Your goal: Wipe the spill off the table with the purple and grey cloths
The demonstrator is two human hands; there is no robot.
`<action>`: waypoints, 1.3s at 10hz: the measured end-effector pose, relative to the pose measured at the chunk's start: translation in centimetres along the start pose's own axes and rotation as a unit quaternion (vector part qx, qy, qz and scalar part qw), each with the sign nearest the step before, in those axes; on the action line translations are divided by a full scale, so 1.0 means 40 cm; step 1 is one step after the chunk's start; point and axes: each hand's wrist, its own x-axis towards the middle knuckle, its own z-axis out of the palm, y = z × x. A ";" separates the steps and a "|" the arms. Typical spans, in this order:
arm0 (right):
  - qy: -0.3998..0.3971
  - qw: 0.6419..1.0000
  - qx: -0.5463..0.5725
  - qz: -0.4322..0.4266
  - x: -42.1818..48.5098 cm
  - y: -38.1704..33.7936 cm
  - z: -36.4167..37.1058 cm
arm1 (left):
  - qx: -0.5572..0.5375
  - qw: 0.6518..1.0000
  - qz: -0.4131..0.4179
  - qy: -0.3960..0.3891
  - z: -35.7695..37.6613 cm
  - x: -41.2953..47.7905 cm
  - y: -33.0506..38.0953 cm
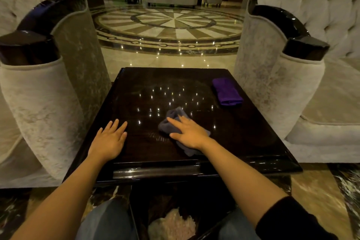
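A dark glossy square table stands in front of me. My right hand lies flat on a crumpled grey cloth near the table's middle front, pressing it to the surface. My left hand rests palm down on the bare tabletop at the front left, fingers spread, holding nothing. A folded purple cloth lies by itself near the table's right edge, further back. A faint smear shows on the surface just left of the grey cloth; ceiling lights reflect across the middle.
Two pale upholstered armchairs with black glossy armrests flank the table, one at the left and one at the right. Below the table's front edge sits a dark bin with crumpled pale material inside. Polished patterned floor lies beyond.
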 end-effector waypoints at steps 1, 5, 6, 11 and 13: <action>-0.012 0.999 0.000 -0.047 -0.004 -0.057 0.027 | 0.002 1.000 0.001 0.000 -0.001 0.001 -0.001; 0.040 0.974 0.077 -0.209 -0.050 -0.218 0.119 | 0.037 0.999 0.017 -0.023 -0.027 -0.015 0.012; 0.031 0.968 0.138 -0.207 -0.062 -0.212 0.097 | 0.023 0.999 0.016 -0.020 -0.027 -0.014 0.011; 0.271 0.955 0.034 0.114 -0.141 0.235 -0.166 | -0.012 1.000 -0.001 -0.010 -0.012 -0.007 0.010; 0.034 0.969 -0.055 0.237 -0.129 0.336 -0.143 | 0.009 1.000 -0.004 -0.011 -0.018 -0.008 0.016</action>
